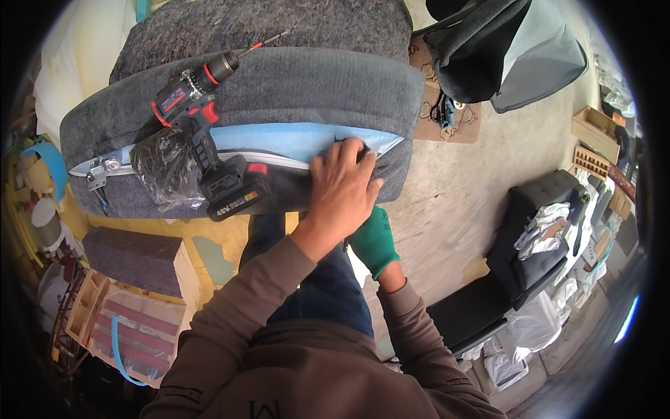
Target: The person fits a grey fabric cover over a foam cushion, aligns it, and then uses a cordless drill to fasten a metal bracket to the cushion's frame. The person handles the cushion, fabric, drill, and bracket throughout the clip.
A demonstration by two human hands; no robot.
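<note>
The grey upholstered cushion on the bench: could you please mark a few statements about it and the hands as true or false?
1. A red-and-black cordless drill lies on the grey upholstered cushion. True.
2. The bare left hand presses on the cushion's edge. True.
3. The right hand is bare. False: it wears a green glove.
4. The drill is held in a hand. False: neither hand touches it.
5. A crumpled clear plastic bag lies beside the drill. True.

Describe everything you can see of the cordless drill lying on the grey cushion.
The cordless drill is black and red, plastic-bodied, with a thin bit in its dark chuck pointing up-right. A chunky battery pack with a coloured label sits at the handle's foot. It lies on its side on the grey upholstered cushion, beside crumpled clear plastic wrap. Neither hand touches it.
</note>
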